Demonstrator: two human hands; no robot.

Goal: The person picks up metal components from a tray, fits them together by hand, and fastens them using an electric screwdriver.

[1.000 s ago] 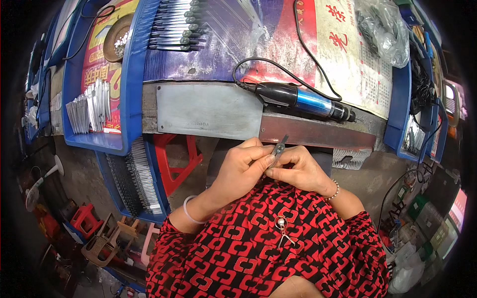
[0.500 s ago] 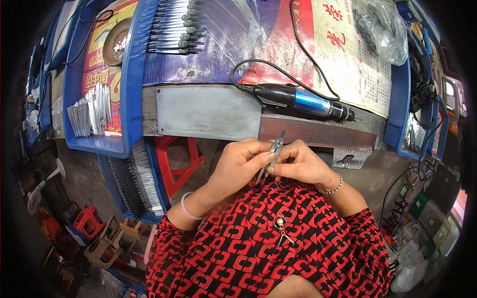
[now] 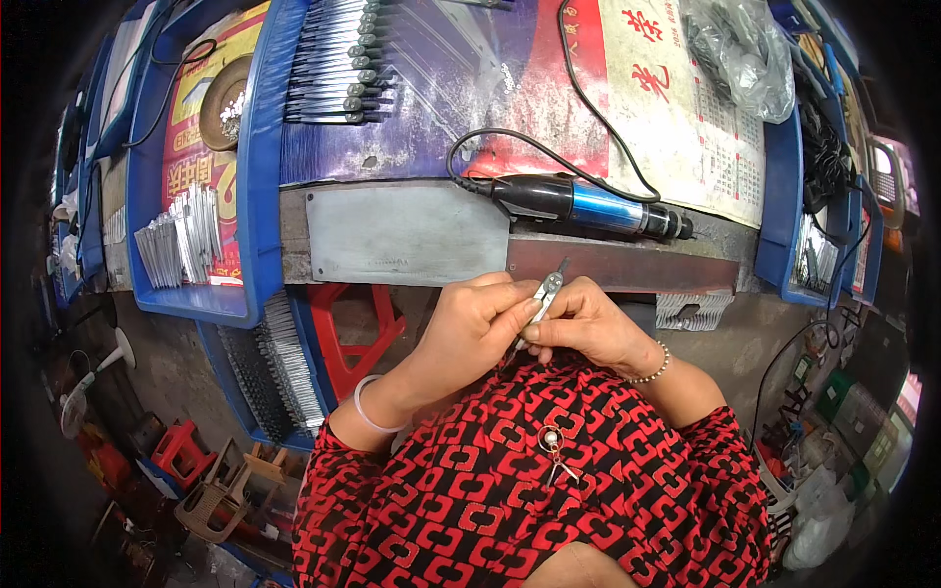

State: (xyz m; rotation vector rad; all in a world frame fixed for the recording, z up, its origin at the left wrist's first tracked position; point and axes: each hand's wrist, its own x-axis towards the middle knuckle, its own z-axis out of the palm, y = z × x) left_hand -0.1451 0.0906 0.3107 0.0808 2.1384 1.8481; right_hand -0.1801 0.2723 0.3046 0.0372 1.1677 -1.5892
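Two hands share one small metal piece (image 3: 551,284), which is held over the lap, just short of the bench edge. The left hand (image 3: 480,318) pinches it between thumb and forefinger; the right hand (image 3: 588,323) has thumb and fingertips closed on its lower part, likely so it cannot twist. Its pivot end pokes up past the fingers, perhaps for a clear view. The driver (image 3: 598,204) lies crosswise beyond the strip (image 3: 627,265), seemingly for easy reach, its cord (image 3: 608,137) looped behind. Tall walls on the left tray (image 3: 267,167) and right tray (image 3: 779,206) bound the sides, well apart, leaving elbow room; forward, the strip's edge comes nearest the fingertips.
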